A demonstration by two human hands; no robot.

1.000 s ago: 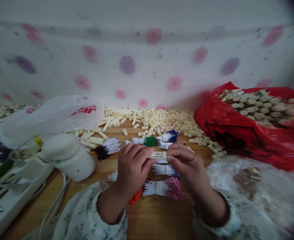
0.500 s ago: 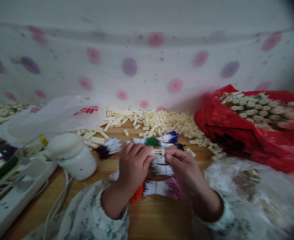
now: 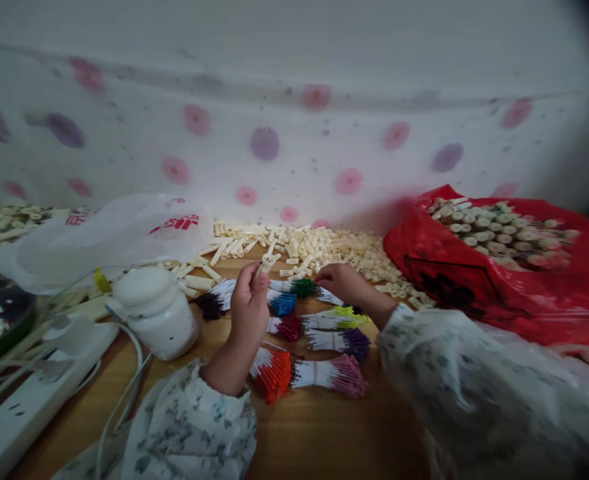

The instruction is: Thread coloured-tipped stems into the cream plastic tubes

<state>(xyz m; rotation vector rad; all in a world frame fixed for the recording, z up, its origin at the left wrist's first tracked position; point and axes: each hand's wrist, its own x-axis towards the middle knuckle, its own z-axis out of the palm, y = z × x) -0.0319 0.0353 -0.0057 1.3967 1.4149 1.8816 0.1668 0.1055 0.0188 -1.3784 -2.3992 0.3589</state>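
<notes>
Small cream tubular piece, apparently plastic (image 3: 268, 261), tilted in the upper grip of the left hand (image 3: 251, 300), whose thumb and fingers pinch it above the wooden table (image 3: 334, 433). The right hand (image 3: 341, 281) reaches low, fingers curled downward, over a partly covered white-stick bundle (image 3: 327, 296); from my distant post I cannot tell whether it grips anything. I judge that the tubular piece could drop if the pinch slackens, since only its lower part is held; the loose floral right sleeve (image 3: 424, 333) could also snag the yellow-tipped bundle (image 3: 339, 318) beside it and scatter its sticks.

Counts: one tubular piece in hand; nine bundles that I can make out, namely the two above plus black-tipped (image 3: 210, 303), green-tipped (image 3: 302, 287), blue-tipped (image 3: 282, 303), crimson-tipped (image 3: 287, 327), purple-tipped (image 3: 341, 341), orange-tipped (image 3: 273, 377) and pink-tipped (image 3: 347, 377). Behind lies a heap of loose cream pieces (image 3: 324, 247), too many for me to count. Outermost: one red plastic bag (image 3: 474, 300) of cream-ended rods (image 3: 504, 230), one white lidded jar (image 3: 159, 327), one white red-printed plastic bag (image 3: 104, 233), one white power strip (image 3: 24, 420).
</notes>
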